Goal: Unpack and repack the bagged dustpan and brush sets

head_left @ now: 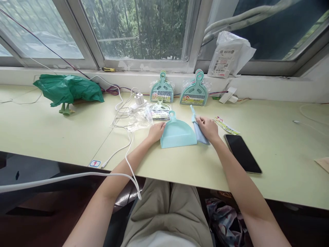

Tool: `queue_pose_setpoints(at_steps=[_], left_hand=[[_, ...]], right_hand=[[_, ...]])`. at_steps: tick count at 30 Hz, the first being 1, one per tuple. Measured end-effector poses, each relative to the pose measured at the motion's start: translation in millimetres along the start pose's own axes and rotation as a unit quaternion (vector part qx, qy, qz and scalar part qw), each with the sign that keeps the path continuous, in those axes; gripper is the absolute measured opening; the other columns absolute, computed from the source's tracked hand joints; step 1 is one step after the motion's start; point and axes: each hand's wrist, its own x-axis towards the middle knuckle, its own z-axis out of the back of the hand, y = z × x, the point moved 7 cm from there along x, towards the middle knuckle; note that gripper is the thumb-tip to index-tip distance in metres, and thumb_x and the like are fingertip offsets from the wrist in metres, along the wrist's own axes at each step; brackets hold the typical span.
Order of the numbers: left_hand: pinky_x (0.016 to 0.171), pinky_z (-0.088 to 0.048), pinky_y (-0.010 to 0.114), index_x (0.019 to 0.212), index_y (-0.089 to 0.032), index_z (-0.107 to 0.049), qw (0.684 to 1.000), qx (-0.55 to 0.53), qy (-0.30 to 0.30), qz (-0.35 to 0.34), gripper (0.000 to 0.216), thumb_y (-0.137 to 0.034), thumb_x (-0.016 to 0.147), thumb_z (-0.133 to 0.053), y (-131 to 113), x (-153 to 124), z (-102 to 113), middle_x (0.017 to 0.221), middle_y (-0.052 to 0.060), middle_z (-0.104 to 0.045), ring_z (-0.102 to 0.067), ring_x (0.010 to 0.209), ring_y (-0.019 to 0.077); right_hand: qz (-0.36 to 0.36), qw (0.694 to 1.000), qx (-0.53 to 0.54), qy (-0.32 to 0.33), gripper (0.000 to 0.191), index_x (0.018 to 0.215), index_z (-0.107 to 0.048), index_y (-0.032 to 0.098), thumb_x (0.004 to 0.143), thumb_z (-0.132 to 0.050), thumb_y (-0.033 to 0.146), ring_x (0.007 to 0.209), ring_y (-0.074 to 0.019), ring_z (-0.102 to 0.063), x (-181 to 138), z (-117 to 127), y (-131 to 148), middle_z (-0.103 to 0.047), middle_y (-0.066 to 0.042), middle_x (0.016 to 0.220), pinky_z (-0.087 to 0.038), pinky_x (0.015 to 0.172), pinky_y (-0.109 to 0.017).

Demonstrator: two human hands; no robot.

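A light blue dustpan (178, 134) lies on the pale yellow table in front of me, its handle pointing away. My left hand (156, 133) grips the dustpan's left edge, the thumb near the top. Just right of the pan, a small brush (199, 133) with blue bristles stands tilted. My right hand (207, 128) is closed around the brush below its handle, and the palm hides part of it. Behind the pan lies a small packaged dustpan set (159, 110). A printed card label (226, 125) rests beyond my right hand.
Packaged dustpan sets (161, 90) and a stack of more sets (194, 90) lean on the sill. A black phone (242, 153) lies at the right. White cables (122, 127), clear plastic wrap (141, 118) and a green bag (69, 88) are to the left.
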Motion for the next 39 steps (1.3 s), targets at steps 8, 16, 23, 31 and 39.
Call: queue_pose_setpoints(at_steps=[8, 16, 23, 31, 39], left_hand=[[0.09, -0.042, 0.033, 0.104, -0.021, -0.064, 0.998, 0.061, 0.012, -0.028, 0.037, -0.032, 0.097, -0.03, 6, 3, 1, 0.107, 0.008, -0.059, -0.055, 0.105, 0.022], [0.091, -0.043, 0.033, 0.122, -0.023, -0.058, 0.999, 0.025, 0.0, -0.023, 0.038, -0.021, 0.095, -0.033, 8, 3, 6, 0.115, 0.007, -0.059, -0.056, 0.107, 0.0213], [0.087, -0.044, 0.033, 0.111, -0.021, -0.063, 0.999, 0.028, -0.016, -0.009, 0.033, -0.02, 0.093, -0.035, 10, 3, 11, 0.11, 0.008, -0.059, -0.058, 0.101, 0.0216], [0.081, -0.044, 0.031, 0.097, -0.02, -0.062, 0.996, 0.031, -0.079, -0.009, 0.026, -0.021, 0.094, -0.036, 5, 0, 20, 0.105, 0.008, -0.061, -0.058, 0.094, 0.0197], [0.069, -0.042, 0.03, 0.093, -0.018, -0.06, 0.987, 0.102, -0.121, -0.026, 0.024, -0.021, 0.094, -0.036, -7, -4, 28, 0.099, 0.008, -0.06, -0.059, 0.079, 0.0178]], right_hand=[[0.016, 0.986, -0.152, 0.069, 0.041, 0.073, -0.067, 0.018, 0.089, -0.043, 0.047, 0.081, -0.0206, -0.06, -1, -13, -21, -0.069, -0.008, 0.09, -0.03, 0.062, -0.029], [0.021, 0.981, -0.185, 0.062, 0.04, 0.079, -0.068, 0.018, 0.09, -0.042, 0.045, 0.083, -0.0211, -0.062, -1, -17, -23, -0.07, -0.008, 0.093, -0.029, 0.061, -0.029], [0.016, 0.977, -0.2, 0.074, 0.04, 0.082, -0.068, 0.017, 0.092, -0.04, 0.043, 0.085, -0.0213, -0.062, -2, -21, -23, -0.069, -0.009, 0.098, -0.031, 0.063, -0.029], [0.003, 0.979, -0.193, 0.068, 0.028, 0.095, -0.061, 0.02, 0.092, -0.043, 0.04, 0.081, -0.0214, -0.063, -3, -24, -19, -0.07, -0.006, 0.094, -0.029, 0.062, -0.029], [-0.021, 0.978, -0.198, 0.063, 0.028, 0.092, -0.061, 0.02, 0.094, -0.038, 0.036, 0.078, -0.0218, -0.064, -6, -27, -18, -0.07, -0.007, 0.088, -0.028, 0.061, -0.029]])
